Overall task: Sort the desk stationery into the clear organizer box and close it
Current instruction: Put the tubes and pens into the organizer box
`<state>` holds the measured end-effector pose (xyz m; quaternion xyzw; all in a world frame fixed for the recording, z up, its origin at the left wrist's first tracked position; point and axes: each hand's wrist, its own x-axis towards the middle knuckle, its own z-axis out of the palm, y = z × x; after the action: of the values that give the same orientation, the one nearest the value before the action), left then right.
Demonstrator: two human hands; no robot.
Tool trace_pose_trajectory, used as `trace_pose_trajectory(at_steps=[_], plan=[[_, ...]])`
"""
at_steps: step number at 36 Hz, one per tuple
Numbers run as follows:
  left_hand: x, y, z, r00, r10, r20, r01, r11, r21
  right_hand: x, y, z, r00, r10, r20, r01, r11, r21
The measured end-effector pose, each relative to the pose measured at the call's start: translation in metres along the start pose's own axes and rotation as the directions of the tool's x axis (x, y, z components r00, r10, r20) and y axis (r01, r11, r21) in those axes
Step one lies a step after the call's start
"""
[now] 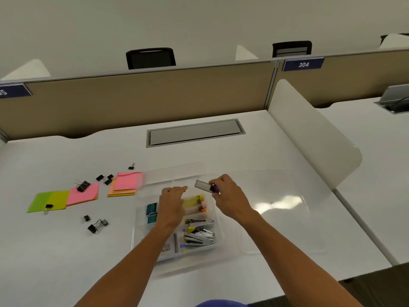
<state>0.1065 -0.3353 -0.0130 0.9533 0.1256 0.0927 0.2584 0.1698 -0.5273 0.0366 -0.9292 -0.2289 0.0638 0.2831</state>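
A clear organizer box (pixel 141 220) lies open on the white desk, its clear lid (pixel 276 209) spread flat to the right. Inside are highlighters (pixel 195 199), teal staple boxes (pixel 151 210), several metal staplers (pixel 200 234) and a white packet (pixel 168 249). My right hand (pixel 230 196) pinches a small clear case with a purple end (pixel 204 186) above the box's far compartments. My left hand (pixel 172 202) hovers over the highlighters with fingers bent, and what it holds, if anything, is hidden.
Left of the box lie pink and orange sticky notes (pixel 125 182), another pink pad (pixel 85 193), green notes (pixel 47 201) and several black binder clips (pixel 97 224). A grey cable hatch (pixel 194 132) sits behind. A white divider panel (pixel 309 129) stands at the right.
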Motion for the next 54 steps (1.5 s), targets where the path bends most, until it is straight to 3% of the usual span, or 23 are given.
trace_pose_trajectory(at_steps=[5, 14, 21, 34, 45, 54], plan=[[-0.006, -0.003, -0.003, 0.993, -0.106, -0.057, 0.098, 0.987, -0.129, 0.011, -0.005, 0.015, 0.993, -0.098, 0.068, 0.108, 0.983, -0.148], [-0.012, 0.001, -0.013, 0.983, -0.125, -0.134, 0.101, 0.980, -0.169, 0.019, -0.010, 0.036, 0.970, -0.201, 0.138, 0.241, 0.875, -0.419], [-0.014, 0.001, -0.022, 0.969, -0.156, -0.193, 0.112, 0.968, -0.223, 0.020, -0.019, 0.048, 0.966, -0.221, 0.137, 0.260, 0.821, -0.509], [-0.012, -0.011, -0.038, 0.964, -0.174, -0.201, 0.118, 0.957, -0.263, 0.021, -0.032, 0.051, 0.983, -0.122, 0.138, 0.180, 0.780, -0.599], [-0.021, -0.024, -0.050, 0.965, -0.155, -0.213, 0.085, 0.948, -0.307, 0.019, -0.038, 0.055, 0.984, -0.094, 0.153, 0.161, 0.840, -0.518], [-0.031, -0.039, -0.062, 0.965, -0.135, -0.224, 0.066, 0.954, -0.291, 0.024, -0.067, 0.050, 0.988, -0.117, 0.097, 0.139, 0.954, -0.264]])
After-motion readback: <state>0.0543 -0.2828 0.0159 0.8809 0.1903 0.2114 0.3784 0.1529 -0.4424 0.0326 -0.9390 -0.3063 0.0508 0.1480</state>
